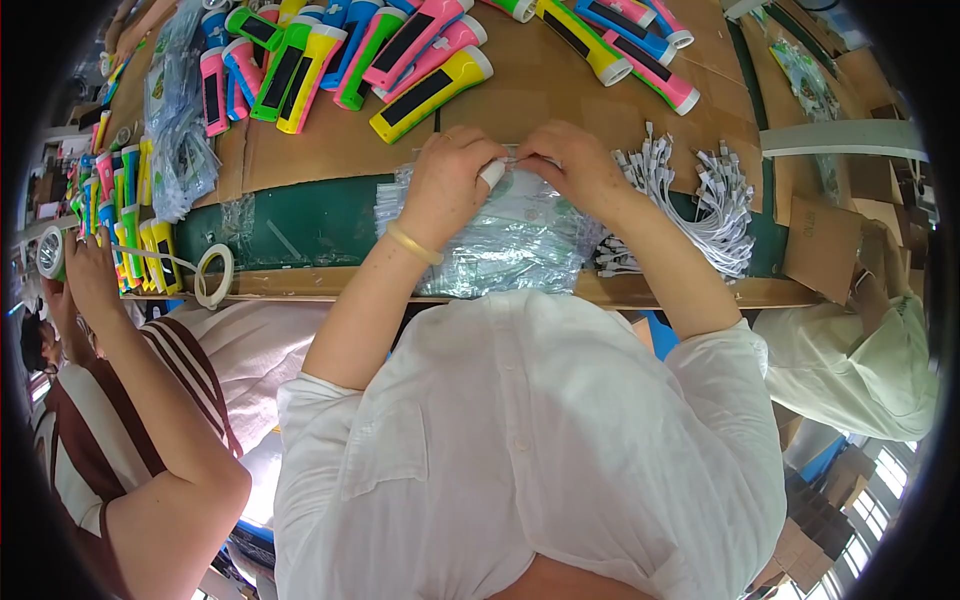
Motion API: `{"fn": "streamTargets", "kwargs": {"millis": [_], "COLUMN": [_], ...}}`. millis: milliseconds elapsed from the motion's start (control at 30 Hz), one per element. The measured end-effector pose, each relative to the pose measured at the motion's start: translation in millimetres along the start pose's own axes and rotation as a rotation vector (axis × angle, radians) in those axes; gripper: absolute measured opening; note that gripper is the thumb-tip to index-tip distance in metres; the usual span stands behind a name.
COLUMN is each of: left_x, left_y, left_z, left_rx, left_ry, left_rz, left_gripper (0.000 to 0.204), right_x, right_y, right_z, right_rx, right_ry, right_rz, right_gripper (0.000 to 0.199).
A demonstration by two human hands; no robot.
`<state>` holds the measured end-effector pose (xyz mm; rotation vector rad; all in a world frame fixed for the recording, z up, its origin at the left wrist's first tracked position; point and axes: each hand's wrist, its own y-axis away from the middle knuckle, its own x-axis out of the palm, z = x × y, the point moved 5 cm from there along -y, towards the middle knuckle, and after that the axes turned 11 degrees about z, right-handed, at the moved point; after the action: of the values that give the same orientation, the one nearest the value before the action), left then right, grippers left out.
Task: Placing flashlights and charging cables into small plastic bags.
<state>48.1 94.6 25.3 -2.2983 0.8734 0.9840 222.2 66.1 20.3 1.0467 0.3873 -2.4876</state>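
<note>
A stack of clear plastic bags [525, 240] lies at the table's near edge, right in front of me. At the far edge of the stack, my left hand [452, 178] and my right hand [572, 168] meet with only a small gap between them. Both pinch the upper edge of a bag between thumb and fingers. White tape or a bandage wraps one finger of the left hand. Bundles of white charging cables [690, 200] lie just right of my right forearm. Beyond my hands is a yellow and green flashlight [432, 95] with a dark panel.
Several colourful flashlights [300, 75] are heaped on cardboard at the far left, more at the far right. Another pile of plastic bags [180, 130] lies left. A tape roll [213, 277] hangs at the table edge. A co-worker's hand [92, 270] is at far left; another person sits right.
</note>
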Motion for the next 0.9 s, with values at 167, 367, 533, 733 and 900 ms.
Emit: {"fn": "streamTargets", "kwargs": {"millis": [167, 367, 533, 733, 900], "left_x": [-32.0, -26.5, -26.5, -31.6, -24.8], "left_y": [30.5, 38.0, 46.2, 37.0, 42.8], "left_z": [8.4, 5.1, 10.6, -20.8, -7.3], "left_rx": [-0.117, -0.232, -0.326, -0.058, 0.011], "left_ry": [0.073, 0.42, 0.51, 0.254, 0.09], "left_rz": [-0.161, -0.165, -0.117, -0.134, -0.071], "left_gripper": [0.018, 0.016, 0.018, 0.023, 0.027], "right_x": [-2.0, 8.6, 11.7, 14.9, -13.3], "right_y": [3.6, -12.7, -11.1, -9.8, 12.4], "right_z": [-4.6, 30.9, 26.9, 26.3, -31.5], "right_rx": [0.105, -0.217, -0.257, -0.247, 0.041], "right_ry": [-0.058, -0.116, -0.069, -0.068, -0.037], "right_rz": [0.051, -0.085, -0.052, 0.013, 0.34], "right_gripper": [0.019, 0.029, 0.033, 0.021, 0.013]}}
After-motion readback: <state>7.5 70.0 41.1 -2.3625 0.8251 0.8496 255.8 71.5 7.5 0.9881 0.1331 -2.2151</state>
